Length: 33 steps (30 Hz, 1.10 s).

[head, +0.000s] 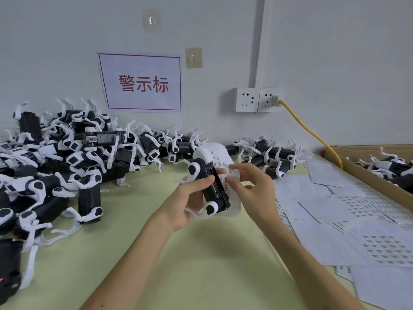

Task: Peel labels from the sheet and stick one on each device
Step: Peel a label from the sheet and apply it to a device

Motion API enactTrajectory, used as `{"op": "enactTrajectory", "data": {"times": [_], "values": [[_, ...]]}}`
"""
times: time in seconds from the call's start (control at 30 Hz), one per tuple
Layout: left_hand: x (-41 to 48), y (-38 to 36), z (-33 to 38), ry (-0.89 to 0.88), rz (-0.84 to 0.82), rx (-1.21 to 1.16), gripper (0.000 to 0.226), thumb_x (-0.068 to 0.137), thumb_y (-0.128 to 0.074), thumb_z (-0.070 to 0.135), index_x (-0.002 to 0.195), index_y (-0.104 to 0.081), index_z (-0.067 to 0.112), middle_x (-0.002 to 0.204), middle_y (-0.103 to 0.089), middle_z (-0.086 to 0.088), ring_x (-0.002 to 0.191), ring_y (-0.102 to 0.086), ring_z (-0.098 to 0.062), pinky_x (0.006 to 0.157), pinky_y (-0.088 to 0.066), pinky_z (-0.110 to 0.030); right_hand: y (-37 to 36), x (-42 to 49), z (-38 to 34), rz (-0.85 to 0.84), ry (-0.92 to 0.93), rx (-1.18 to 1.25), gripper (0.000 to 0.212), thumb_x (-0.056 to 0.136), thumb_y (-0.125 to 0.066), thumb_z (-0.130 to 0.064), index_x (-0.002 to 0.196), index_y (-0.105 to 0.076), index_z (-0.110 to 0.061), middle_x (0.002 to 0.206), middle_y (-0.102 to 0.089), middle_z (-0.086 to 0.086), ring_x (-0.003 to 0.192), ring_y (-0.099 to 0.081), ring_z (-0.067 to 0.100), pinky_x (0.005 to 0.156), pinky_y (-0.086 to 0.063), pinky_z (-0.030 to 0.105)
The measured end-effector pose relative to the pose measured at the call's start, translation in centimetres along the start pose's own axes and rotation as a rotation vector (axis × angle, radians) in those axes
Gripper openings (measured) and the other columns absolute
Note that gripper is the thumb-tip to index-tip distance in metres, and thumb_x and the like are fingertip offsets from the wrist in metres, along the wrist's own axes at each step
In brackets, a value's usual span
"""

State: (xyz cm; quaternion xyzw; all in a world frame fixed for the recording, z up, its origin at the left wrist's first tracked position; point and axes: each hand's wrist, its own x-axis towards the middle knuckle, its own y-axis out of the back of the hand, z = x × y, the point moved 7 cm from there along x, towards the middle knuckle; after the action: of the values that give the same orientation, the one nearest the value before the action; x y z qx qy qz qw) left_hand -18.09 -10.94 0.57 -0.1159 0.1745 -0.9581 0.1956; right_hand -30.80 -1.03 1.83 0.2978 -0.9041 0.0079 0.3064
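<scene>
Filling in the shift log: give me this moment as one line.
left hand: grips device | right hand: pinches label sheet behind device | device pile: at left

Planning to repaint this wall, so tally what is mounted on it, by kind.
Adhesive hooks: 2
Socket plates: 2
Paper sign: 1
Cable trunking: 1
Total: 6

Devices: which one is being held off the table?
The device in the left hand, beside the sheet the right hand pinches; the others lie piled on the table or in the box.
</scene>
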Motion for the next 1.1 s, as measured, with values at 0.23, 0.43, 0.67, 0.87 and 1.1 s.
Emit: {"op": "enactTrajectory", "data": {"times": [0.23, 0.43, 0.67, 0.87, 1.1], "values": [[0.4, 0.7, 0.0, 0.017, 0.056, 0.035, 0.029, 0.084, -0.068, 0.028, 0.108, -0.081, 0.018, 0.115, -0.070, -0.009, 0.104, -0.067, -0.021, 0.091, -0.058, -0.034, -0.1, -0.2, -0.8, -0.003, 0.224, -0.219, 0.012, 0.083, -0.084, -0.013, 0.095, -0.080, -0.017, 0.095, -0.061, -0.007, 0.083, -0.058, 0.009, 0.066, -0.043, 0.015], [0.6, 1.7, -0.2, 0.018, 0.145, 0.167, 0.032, 0.080, -0.073, 0.037, 0.107, -0.080, 0.020, 0.108, -0.074, -0.005, 0.096, -0.068, -0.020, 0.097, -0.048, -0.043, -0.6, -0.3, -1.0, -0.058, 0.328, -0.293, 0.005, 0.084, -0.082, -0.008, 0.087, -0.081, -0.012, 0.077, -0.066, -0.002, 0.064, -0.057, 0.011, 0.061, -0.045, 0.017], [0.7, 1.5, -0.3, 0.007, 0.132, 0.218, 0.054, 0.068, -0.081, 0.047, 0.113, -0.078, 0.018, 0.114, -0.072, -0.012, 0.109, -0.062, -0.030, 0.108, -0.037, -0.059, -0.3, -0.1, -0.1, -0.041, 0.153, -0.206, 0.015, 0.089, -0.074, -0.012, 0.075, -0.078, -0.017, 0.067, -0.069, -0.013, 0.061, -0.061, 0.007, 0.058, -0.043, 0.013], [0.7, 1.3, -0.4, 0.027, 0.142, 0.222, 0.051, 0.065, -0.082, 0.047, 0.109, -0.080, 0.020, 0.108, -0.073, -0.004, 0.100, -0.065, -0.019, 0.097, -0.040, -0.045, 1.1, 0.4, 0.2, 0.101, 0.031, -0.113, 0.020, 0.093, -0.070, -0.013, 0.076, -0.073, -0.021, 0.067, -0.068, -0.017, 0.059, -0.057, 0.002, 0.058, -0.041, 0.011], [-0.1, 5.6, 0.5, -0.078, 0.677, 0.225, 0.016, 0.081, -0.084, 0.026, 0.094, -0.076, 0.023, 0.079, -0.077, 0.014, 0.071, -0.069, 0.004, 0.055, -0.051, -0.015, 1.4, 0.4, 0.3, 0.108, -0.033, -0.014, 0.025, 0.090, -0.070, -0.001, 0.095, -0.077, -0.025, 0.078, -0.074, -0.010, 0.072, -0.069, 0.010, 0.068, -0.052, 0.017]]}}
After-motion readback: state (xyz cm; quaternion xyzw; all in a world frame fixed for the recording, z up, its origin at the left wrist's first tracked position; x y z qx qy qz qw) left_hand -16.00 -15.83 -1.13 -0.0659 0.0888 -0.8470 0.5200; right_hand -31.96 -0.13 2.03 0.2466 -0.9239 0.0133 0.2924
